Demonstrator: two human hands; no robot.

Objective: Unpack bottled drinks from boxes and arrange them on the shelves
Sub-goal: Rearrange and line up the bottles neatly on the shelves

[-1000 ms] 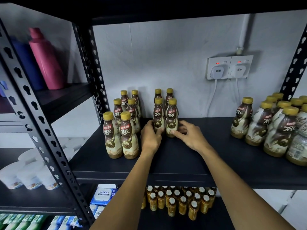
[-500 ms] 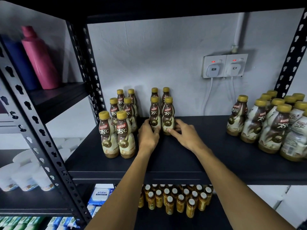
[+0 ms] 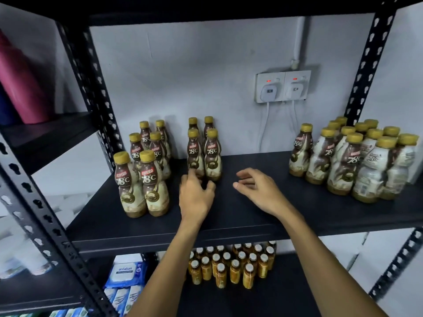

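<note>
standing upright on the shelf (image 3: 263, 223), bottles (image 3: 131, 193) are judged shelved in three clusters, the middle cluster (image 3: 212, 156) touched by the empty left hand (image 3: 196, 195), the right hand (image 3: 258, 191) held slack and empty beside it, with bare shelf left to fill.

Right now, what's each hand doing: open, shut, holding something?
Left hand: open, index fingertip touching a Kopiko 78°C bottle.
Right hand: open, holding nothing.

Released the middle bottles (image 3: 204, 154); drew right hand (image 3: 256, 191) back and aside, left hand (image 3: 195, 195) back, one fingertip at the front bottle.
</note>
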